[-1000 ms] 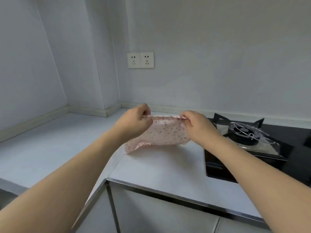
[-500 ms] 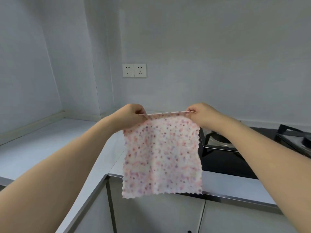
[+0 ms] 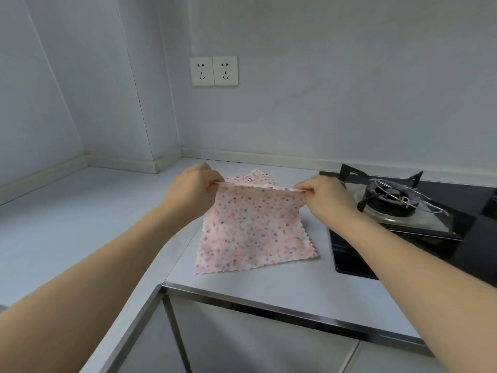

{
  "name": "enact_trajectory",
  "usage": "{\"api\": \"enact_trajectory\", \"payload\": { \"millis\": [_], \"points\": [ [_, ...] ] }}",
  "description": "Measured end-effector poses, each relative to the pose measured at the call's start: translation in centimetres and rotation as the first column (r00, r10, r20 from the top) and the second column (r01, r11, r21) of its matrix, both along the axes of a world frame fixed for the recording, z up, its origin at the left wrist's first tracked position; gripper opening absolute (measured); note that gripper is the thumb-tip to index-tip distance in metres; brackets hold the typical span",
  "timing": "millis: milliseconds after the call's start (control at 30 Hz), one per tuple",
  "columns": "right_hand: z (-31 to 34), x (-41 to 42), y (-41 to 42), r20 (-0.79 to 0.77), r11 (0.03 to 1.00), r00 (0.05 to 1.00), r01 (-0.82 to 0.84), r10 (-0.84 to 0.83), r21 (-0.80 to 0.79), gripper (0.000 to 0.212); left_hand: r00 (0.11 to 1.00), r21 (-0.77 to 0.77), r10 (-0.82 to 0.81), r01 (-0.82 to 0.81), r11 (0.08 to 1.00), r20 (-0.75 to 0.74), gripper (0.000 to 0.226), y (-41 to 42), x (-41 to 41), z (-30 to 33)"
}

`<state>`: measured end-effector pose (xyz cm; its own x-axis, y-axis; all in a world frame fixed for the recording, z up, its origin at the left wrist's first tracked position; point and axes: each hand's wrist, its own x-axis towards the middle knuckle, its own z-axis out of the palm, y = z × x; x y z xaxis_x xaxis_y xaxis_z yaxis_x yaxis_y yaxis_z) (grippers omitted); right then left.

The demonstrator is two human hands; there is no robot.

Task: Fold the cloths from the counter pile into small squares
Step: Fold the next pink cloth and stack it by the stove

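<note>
We pinch the pink, dot-printed square cloth [image 3: 252,227] by its far corners, left hand [image 3: 192,188] and right hand [image 3: 326,196]; its near edge lies on the pale counter [image 3: 80,224], just left of the black gas hob [image 3: 403,211].

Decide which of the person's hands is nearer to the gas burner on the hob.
Right. The right hand pinches the cloth's corner just beside the gas burner; the left hand holds the opposite corner, farther away across the cloth.
</note>
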<state>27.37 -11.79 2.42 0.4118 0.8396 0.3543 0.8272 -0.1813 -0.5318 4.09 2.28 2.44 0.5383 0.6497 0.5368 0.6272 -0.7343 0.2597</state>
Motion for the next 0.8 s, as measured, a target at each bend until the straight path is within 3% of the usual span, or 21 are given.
{"api": "enact_trajectory", "payload": {
  "millis": [100,233,400,500,600,733,800],
  "points": [
    [-3.0,-0.7,-1.6,0.097,0.993,0.995,-0.021,0.033,-0.118,0.038,0.982,0.101,-0.152,0.164,0.981,-0.111,0.021,-2.4,-2.0,-2.7],
    [-7.7,-2.5,-4.2,0.114,0.972,0.992,-0.02,0.048,-0.234,0.039,0.919,-0.016,-0.325,0.329,0.944,-0.224,0.027,-5.7,-4.6,-7.9],
    [-9.9,-2.9,-4.9,0.12,0.995,0.992,0.044,-0.033,-0.089,0.034,0.945,-0.081,-0.318,0.312,0.947,-0.077,0.034,-5.7,-5.4,-10.0],
    [-10.0,-2.8,-4.6,0.154,0.995,0.987,0.053,-0.039,-0.085,0.033,0.933,-0.077,-0.344,0.337,0.938,-0.106,0.026,-5.2,-5.3,-9.9],
    [-9.9,-2.9,-4.6,0.196,0.997,0.98,-0.03,0.042,-0.064,0.034,0.914,-0.027,-0.383,0.383,0.924,-0.134,0.031,-4.7,-5.2,-10.0],
    [-9.6,-3.2,-5.0,0.193,0.982,0.972,-0.105,0.135,-0.157,0.031,0.912,0.07,-0.355,0.376,0.924,-0.207,0.036,-4.3,-5.2,-10.1],
    [-9.5,-3.2,-5.0,0.213,0.978,0.967,-0.1,0.139,-0.183,0.033,0.935,0.059,-0.314,0.327,0.943,-0.167,0.028,-4.4,-5.2,-10.2]
  ]
}}
